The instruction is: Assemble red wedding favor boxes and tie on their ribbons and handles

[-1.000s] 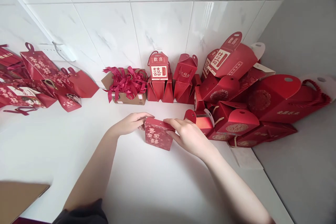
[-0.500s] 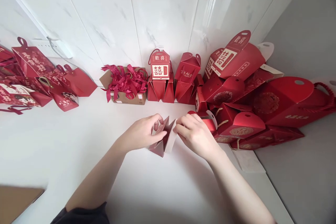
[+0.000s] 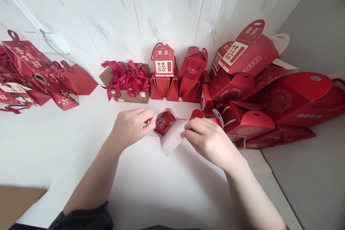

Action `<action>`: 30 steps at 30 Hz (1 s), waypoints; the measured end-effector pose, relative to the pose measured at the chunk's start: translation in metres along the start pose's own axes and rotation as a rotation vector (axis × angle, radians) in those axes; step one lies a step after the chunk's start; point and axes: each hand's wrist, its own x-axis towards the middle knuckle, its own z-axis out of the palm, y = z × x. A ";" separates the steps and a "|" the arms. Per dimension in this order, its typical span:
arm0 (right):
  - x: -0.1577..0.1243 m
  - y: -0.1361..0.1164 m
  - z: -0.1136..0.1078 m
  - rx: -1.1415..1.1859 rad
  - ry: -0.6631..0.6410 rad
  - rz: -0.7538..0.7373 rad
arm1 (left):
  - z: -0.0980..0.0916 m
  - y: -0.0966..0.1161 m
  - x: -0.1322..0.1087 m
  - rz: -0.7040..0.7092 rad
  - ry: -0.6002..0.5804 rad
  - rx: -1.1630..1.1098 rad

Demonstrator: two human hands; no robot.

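I see the open box (image 3: 174,138) at three o'clock from the left grip (image 3: 132,125) and nine from the right grip (image 3: 211,142), both pinching its opposite edges, equally near, its long axis unclear to me, over the white desk (image 3: 167,190), tiled wall (image 3: 167,14) at twelve.

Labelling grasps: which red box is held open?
The box between the left hand and right hand: its flaps are spread, showing a white inside and a red packet. Neither hand holds another.
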 end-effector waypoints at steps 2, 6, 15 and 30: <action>0.000 -0.001 -0.002 0.007 0.003 -0.006 | -0.001 -0.001 0.000 0.038 0.062 0.021; -0.001 -0.002 -0.006 -0.036 0.114 -0.061 | -0.006 0.001 -0.001 0.145 0.219 0.097; -0.002 0.001 -0.006 -0.088 0.199 -0.085 | 0.002 0.006 -0.001 0.088 0.245 0.085; 0.004 -0.015 0.019 0.331 -0.247 0.431 | -0.017 -0.006 0.006 -0.702 -0.798 -0.932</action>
